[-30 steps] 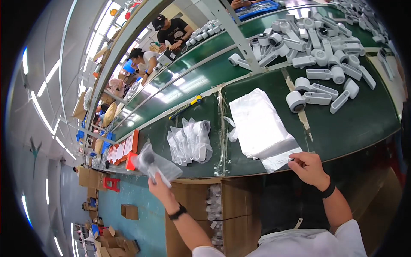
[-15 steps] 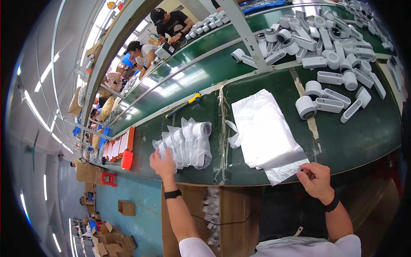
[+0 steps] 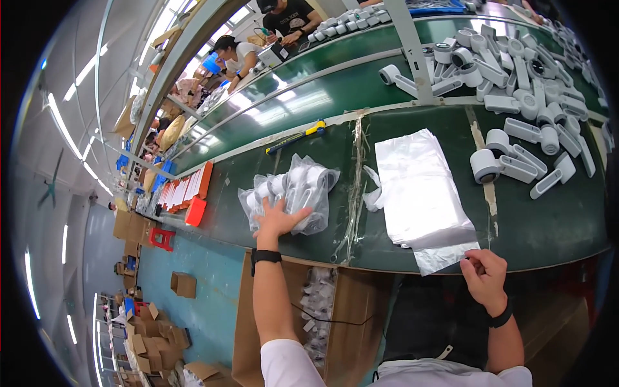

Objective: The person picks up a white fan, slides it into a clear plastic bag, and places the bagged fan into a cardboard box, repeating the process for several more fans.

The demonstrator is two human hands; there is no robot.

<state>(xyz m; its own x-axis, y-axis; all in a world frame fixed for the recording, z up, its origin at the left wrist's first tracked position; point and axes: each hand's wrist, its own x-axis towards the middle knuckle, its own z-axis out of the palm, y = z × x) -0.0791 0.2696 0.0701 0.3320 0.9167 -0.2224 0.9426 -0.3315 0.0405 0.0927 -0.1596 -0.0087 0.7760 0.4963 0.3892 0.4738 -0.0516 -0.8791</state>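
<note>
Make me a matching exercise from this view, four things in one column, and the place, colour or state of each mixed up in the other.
Things
1. Left hand
2. Flat bags
3. Slim tool
4. Stool

Descriptions
A. Yellow and dark
B. Red, on the floor
C. Spread on the wrapped items
D. Whitish, beside the right hand

Pairs: 1-C, 2-D, 3-A, 4-B
</note>
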